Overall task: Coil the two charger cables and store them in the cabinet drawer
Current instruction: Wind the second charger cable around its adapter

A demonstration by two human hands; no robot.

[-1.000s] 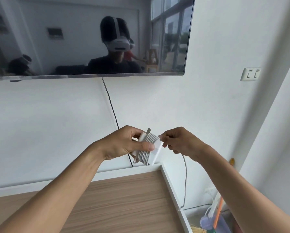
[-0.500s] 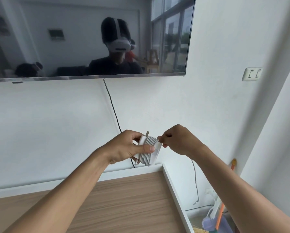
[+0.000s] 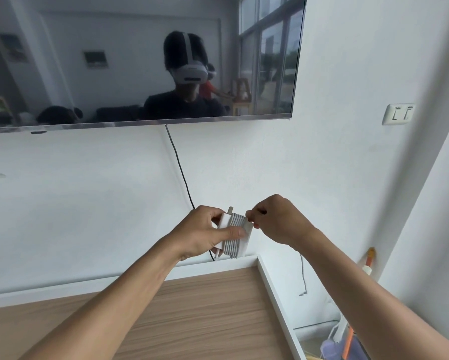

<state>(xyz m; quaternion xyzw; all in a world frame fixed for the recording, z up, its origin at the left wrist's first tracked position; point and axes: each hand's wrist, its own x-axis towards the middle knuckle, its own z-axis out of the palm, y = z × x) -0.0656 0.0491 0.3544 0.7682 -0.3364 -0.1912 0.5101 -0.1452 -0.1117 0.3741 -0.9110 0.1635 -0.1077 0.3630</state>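
Thumb of your left hand (image 3: 202, 232) lies across the cable turns (image 3: 235, 227) wound round the white charger brick (image 3: 247, 239), fingers curled behind it. It is a firm grip, held in the air above the far edge of the wooden worktop (image 3: 192, 320). Your right hand (image 3: 275, 219) pinches the cable right beside the brick's edge. From under that wrist a loose tail (image 3: 303, 276) hangs down past the worktop's side, so I judge this coil nearly wound, not finished. Next you'll need to feed that tail round in even turns and tuck its end so nothing springs loose. Hidden from view: the second charger cable and the cabinet drawer — neither shows. The tail's plug is too small to make out, and your right hand covers the spot where the cable leaves the coil.
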